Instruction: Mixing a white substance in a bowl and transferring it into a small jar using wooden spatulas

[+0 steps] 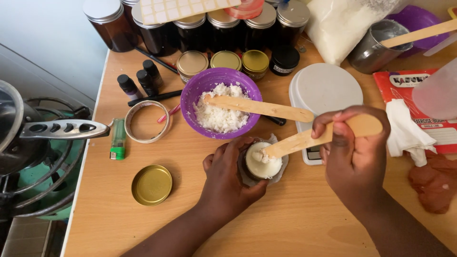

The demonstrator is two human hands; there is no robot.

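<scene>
- The left hand point(227, 170) is wrapped around a small dark round jar point(263, 164) that stands on the light wooden worktop point(295, 219), just in front of the purple bowl; the fingers curl about its left side and steady it.
- The right hand point(350, 147) is closed on a flat pale wooden spatula point(304, 139), gripping its broad end, with the narrow tip resting on the cream-white filling at the jar's mouth.
- The jar looks full to the brim, the white mass mounded slightly above the rim with a small lump at the spatula tip, so filling appears nearly done and the surface seems to be what remains to be pressed or smoothed.
- A round gold metal lid point(151, 184) lies apart on the worktop to the left, so the jar is not yet capped.
- The purple plastic bowl point(200, 85) holds a good heap of white flaky wax-like material, with a second flat wooden stick point(259, 107) laid across it; much stock is left.
- Behind the bowl stand three small gold-lidded tins point(226, 60) and a row of dark glass jars with silver lids point(223, 28), all closed; I cannot tell whether they are filled.
- To the right sit a white round-topped kitchen scale point(326, 88) and a crumpled white tissue point(404, 133); to the left lie a green lighter point(117, 139) and a roll of tape point(147, 122).
</scene>
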